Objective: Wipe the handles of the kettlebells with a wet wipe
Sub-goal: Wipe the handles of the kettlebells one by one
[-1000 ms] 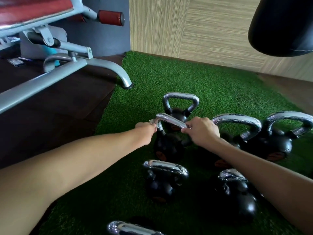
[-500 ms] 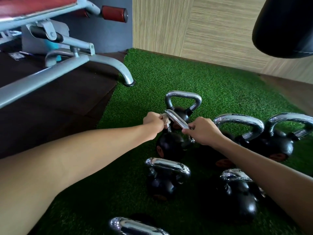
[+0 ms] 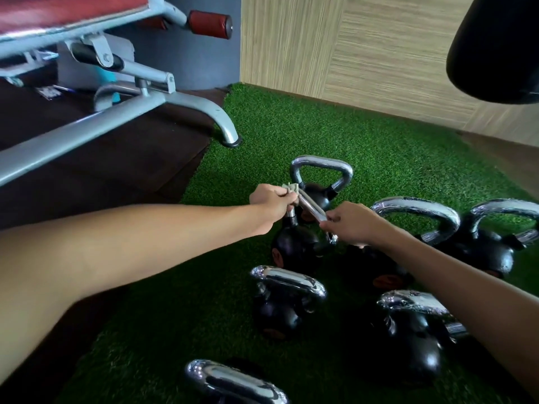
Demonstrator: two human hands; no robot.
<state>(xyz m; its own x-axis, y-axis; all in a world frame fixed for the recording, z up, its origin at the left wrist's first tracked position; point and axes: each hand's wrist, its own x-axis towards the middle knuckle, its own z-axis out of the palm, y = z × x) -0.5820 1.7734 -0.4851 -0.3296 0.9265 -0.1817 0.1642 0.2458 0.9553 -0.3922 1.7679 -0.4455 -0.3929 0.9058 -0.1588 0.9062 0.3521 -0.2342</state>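
Since a moment ago your left hand point(image 3: 269, 207) has slid the wet wipe point(image 3: 290, 188) toward 11 o'clock along the handle point(image 3: 310, 206) your right hand point(image 3: 354, 225) clamps, so the tilted kettlebell point(image 3: 294, 246) may roll if that grip loosens.
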